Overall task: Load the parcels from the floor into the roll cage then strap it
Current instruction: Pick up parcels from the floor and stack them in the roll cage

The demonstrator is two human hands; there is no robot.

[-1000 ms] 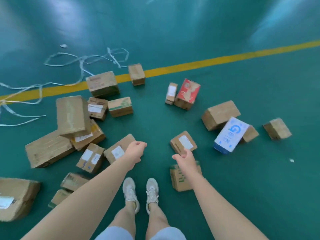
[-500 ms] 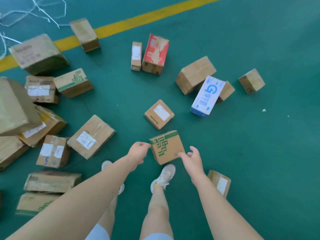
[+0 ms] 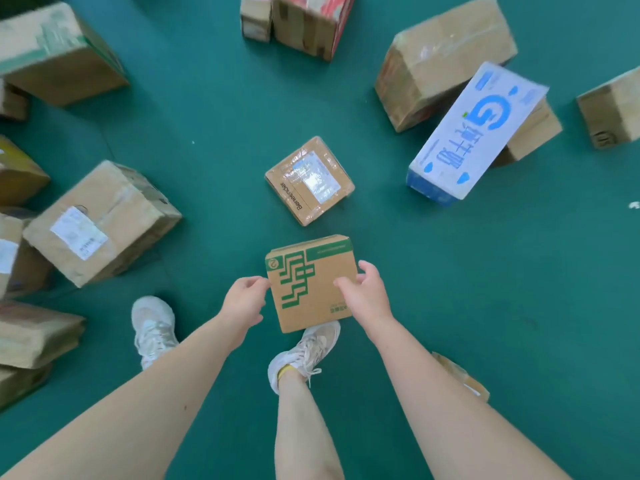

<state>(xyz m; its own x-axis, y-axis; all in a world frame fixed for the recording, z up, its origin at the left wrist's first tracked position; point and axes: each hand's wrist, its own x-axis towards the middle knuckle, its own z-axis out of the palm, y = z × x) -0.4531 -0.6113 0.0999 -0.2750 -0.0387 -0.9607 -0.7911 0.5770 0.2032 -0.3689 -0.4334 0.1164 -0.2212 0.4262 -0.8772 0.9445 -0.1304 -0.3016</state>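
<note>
**Both hands on the green-printed box**

The person stands on a green floor (image 3: 485, 289) and looks down along two bare arms. Between the hands is the green-printed box (image 3: 311, 285), a small brown carton in the near middle of the scene. The left hand (image 3: 244, 301) is at its left side, the fingers curled, with the fingertips against the left edge. The right hand (image 3: 363, 292) is clamped on the right side: the thumb lies on the top face and the other fingers go round the right edge. The near edge of the box covers the toe of the right shoe (image 3: 304, 351). I cannot tell whether the box is free from the floor. The left shoe (image 3: 154, 327) stands apart, further left.

Just beyond the held box, a taped box (image 3: 310, 180) with a white label lies flat on the floor. To the far right, a blue-and-white box (image 3: 474, 133) leans on a smaller brown box (image 3: 533, 133), and a large brown box (image 3: 443, 57) stands just beside them. At the far middle, a red box (image 3: 311, 22) is cut off by the upper edge. On the left lies a labelled box (image 3: 100, 223), with more brown cartons around it at the left border. Near right, a small carton (image 3: 464, 375) is half hidden behind the right forearm.
</note>
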